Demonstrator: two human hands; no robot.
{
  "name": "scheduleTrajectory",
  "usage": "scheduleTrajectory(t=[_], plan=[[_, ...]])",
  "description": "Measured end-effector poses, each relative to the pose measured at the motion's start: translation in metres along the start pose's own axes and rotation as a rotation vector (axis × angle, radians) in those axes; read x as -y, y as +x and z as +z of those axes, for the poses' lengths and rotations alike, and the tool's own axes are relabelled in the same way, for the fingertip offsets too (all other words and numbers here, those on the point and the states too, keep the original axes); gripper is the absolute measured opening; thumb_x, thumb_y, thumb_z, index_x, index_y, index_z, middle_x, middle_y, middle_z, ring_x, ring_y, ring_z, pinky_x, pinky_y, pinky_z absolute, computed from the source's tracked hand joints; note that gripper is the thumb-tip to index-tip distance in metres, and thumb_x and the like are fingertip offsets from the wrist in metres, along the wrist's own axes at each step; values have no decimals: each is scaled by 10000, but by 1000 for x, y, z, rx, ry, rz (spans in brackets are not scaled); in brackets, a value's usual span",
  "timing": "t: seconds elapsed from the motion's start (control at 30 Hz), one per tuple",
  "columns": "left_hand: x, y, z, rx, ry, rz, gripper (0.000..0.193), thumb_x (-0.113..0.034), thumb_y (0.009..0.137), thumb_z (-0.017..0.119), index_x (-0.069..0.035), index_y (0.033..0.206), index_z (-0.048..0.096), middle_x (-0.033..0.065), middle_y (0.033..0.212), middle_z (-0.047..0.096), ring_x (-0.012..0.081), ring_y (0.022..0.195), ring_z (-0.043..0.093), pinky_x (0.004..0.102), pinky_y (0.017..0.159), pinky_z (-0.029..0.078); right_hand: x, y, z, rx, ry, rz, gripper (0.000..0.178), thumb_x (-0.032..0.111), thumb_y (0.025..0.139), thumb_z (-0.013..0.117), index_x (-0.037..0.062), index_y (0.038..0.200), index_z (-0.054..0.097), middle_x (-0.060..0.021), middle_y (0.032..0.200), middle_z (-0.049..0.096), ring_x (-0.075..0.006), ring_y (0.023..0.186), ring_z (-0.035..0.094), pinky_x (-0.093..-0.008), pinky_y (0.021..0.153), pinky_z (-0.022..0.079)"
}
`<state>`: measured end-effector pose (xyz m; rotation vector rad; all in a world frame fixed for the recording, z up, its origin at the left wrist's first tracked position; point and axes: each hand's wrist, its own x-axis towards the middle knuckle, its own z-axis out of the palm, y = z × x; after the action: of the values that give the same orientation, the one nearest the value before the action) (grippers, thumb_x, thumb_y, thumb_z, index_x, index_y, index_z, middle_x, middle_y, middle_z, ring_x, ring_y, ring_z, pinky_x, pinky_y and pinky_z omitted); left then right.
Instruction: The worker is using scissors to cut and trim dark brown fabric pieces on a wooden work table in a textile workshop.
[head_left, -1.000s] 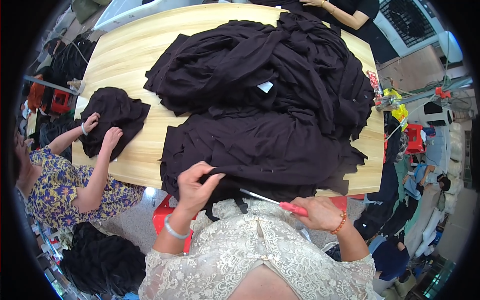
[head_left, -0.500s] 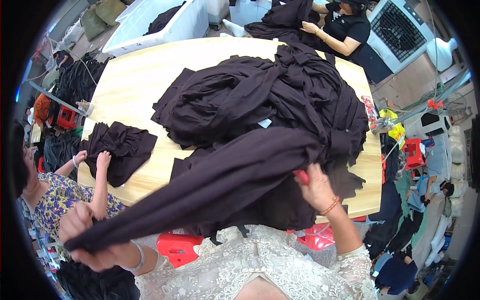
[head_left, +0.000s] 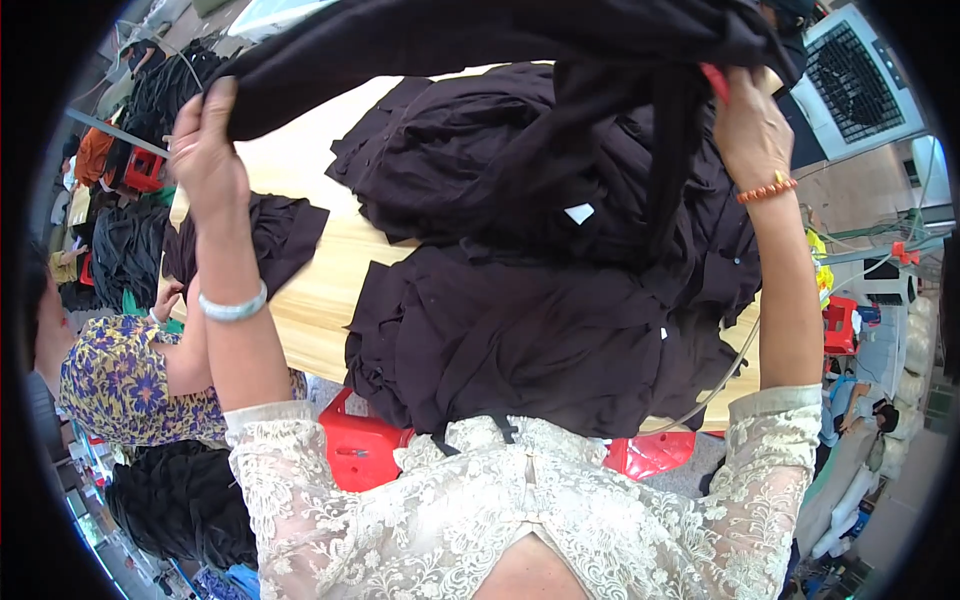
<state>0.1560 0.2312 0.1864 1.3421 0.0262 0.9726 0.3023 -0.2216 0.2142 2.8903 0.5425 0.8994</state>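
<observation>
A dark brown-black garment [head_left: 450,40] is stretched wide and lifted above the table, its upper part cut off by the picture's edge. My left hand [head_left: 208,150] is closed on its left end, thumb upward. At the right end my right hand [head_left: 752,130] grips the cloth; a small red thing [head_left: 716,80], too hidden to name, shows by its fingers. Below lies a flat stack of dark garments [head_left: 530,330] at the near table edge. Behind the stack rises a large heap of the same dark cloth [head_left: 460,160] with a small white tag [head_left: 579,213] on it.
The pale wooden table [head_left: 320,300] has red stools [head_left: 365,440] at its near edge. On the left a person in a floral top [head_left: 130,385] is beside another dark cloth piece [head_left: 290,230]. A thin cable [head_left: 725,375] curves near my right arm.
Both hands have risen and moved away from me, with the garment lifted and spread between them. The flat stack now shows beneath it. The person on the left is partly hidden by my left arm.
</observation>
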Motion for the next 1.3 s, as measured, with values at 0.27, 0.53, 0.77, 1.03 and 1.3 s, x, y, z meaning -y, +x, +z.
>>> scheduleTrajectory(t=[0.27, 0.53, 0.77, 1.03, 1.3], plan=[[38, -200, -17, 388, 555, -661, 205, -112, 833, 708, -15, 997, 633, -2, 874, 624, 68, 797, 562, 220, 725, 480, 9, -147, 40, 718, 498, 174, 365, 352, 846, 654, -4, 778, 613, -228, 722, 633, -408, 753, 636, -479, 677, 500], [1, -398, -34, 887, 1064, -689, 326, -200, 729, 767, 9, 931, 621, 129, 882, 604, 304, 900, 604, 407, 775, 485, 58, -277, -9, 915, 849, 134, 654, 188, 631, 846, 32, 1183, 533, -186, 1123, 595, -384, 998, 593, -411, 851, 493], [11, -360, -48, 273, 458, -840, 97, -26, 882, 603, -51, 815, 536, -77, 670, 454, 12, 595, 395, 203, 522, 335, 38, -310, 25, 590, 909, 9, 121, 58, 786, 678, 21, 876, 606, -177, 795, 589, -387, 795, 599, -425, 699, 490], [24, -252, 4, 60, 182, -439, 63, -73, 916, 611, -42, 884, 566, -68, 752, 498, -1, 673, 430, 161, 603, 357, 36, -274, -5, 785, 1041, 146, 378, 149, 693, 803, 28, 1004, 624, -160, 903, 657, -353, 853, 642, -332, 764, 505], [76, -332, -61, 548, 1085, -635, 597, -286, 777, 729, -64, 1267, 470, 199, 1198, 539, 397, 1152, 496, 468, 931, 434, 49, -317, 18, 753, 957, 167, 387, -4, 727, 708, 15, 1081, 553, -153, 838, 591, -335, 743, 609, -384, 692, 488]])
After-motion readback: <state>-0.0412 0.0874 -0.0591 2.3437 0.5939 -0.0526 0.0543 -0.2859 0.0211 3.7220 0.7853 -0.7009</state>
